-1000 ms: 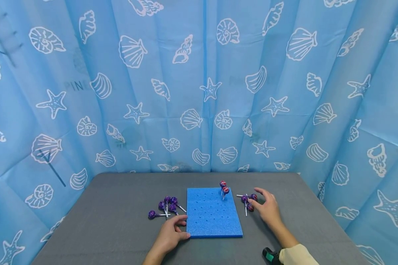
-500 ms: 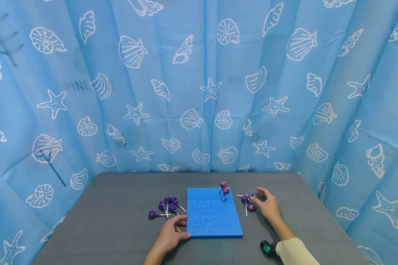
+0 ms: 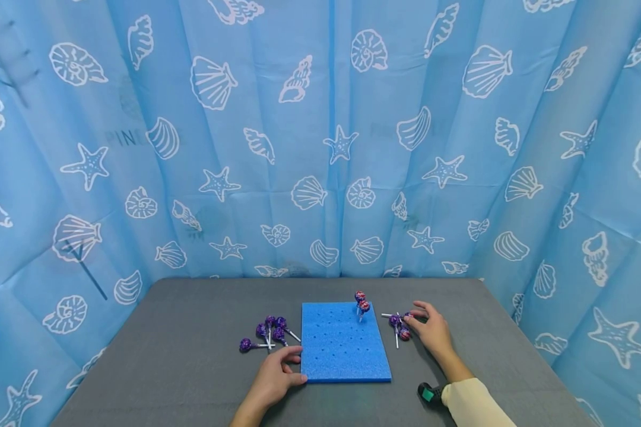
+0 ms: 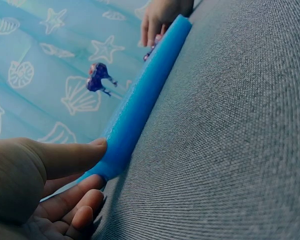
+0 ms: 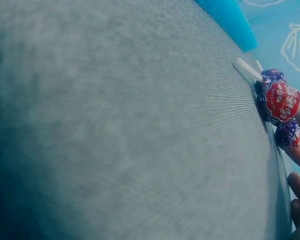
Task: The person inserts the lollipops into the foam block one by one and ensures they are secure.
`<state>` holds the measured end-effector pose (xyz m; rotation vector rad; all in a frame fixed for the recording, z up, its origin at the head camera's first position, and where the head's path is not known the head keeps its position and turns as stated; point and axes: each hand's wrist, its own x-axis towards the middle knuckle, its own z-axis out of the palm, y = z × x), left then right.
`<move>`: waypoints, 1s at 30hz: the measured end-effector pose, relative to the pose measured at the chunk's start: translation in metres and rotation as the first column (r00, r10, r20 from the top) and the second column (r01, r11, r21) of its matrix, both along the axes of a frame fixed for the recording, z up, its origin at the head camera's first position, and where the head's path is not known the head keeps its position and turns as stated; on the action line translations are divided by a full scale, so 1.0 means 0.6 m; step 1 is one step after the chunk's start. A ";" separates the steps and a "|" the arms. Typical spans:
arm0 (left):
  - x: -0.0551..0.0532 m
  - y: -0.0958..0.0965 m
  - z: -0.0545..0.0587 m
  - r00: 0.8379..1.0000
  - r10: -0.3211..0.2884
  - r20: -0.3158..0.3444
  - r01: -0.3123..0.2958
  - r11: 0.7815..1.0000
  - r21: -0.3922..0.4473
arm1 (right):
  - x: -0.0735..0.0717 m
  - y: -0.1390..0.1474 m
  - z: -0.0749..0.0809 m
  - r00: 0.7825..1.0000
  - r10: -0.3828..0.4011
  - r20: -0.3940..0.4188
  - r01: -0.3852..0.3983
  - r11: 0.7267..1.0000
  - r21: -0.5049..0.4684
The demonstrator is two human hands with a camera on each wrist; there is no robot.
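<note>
Head cam: L hand [image 3: 274, 375], part-curled, holds blue rect. foam block [image 3: 343, 354]; R hand [image 3: 432, 333], nearly closed, pinches round purple/red lollipop [image 5: 288, 135].

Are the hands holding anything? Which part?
Left hand: the flat blue foam board, by its near left corner. Right hand: at a wrapped round purple lollipop; grip unclear.

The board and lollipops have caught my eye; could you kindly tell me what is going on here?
A person's left hand rests against the left edge of the board, while the right hand appears to pinch a lollipop to the right of it. Two lollipops stand in the board near its far right corner, and five more lie on the table to its left.
</note>
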<state>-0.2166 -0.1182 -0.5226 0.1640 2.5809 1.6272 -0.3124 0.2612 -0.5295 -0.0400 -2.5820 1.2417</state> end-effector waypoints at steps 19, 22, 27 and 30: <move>0.000 0.002 0.004 1.000 0.002 0.023 -0.002 1.000 -0.013 | -0.002 0.000 -0.005 0.999 -0.020 -0.036 0.021 0.999 0.030; 0.001 0.003 0.005 0.999 0.008 0.034 -0.007 1.000 -0.014 | -0.002 -0.001 -0.002 0.998 -0.025 -0.064 0.026 0.999 0.027; 0.001 0.003 0.006 0.999 0.009 0.033 -0.008 1.000 -0.014 | -0.004 -0.003 0.009 0.994 -0.006 -0.106 0.008 1.000 0.020; 0.001 0.003 0.005 1.000 0.003 0.019 -0.003 1.000 -0.006 | -0.005 -0.004 0.018 0.994 0.009 -0.111 -0.009 1.000 0.002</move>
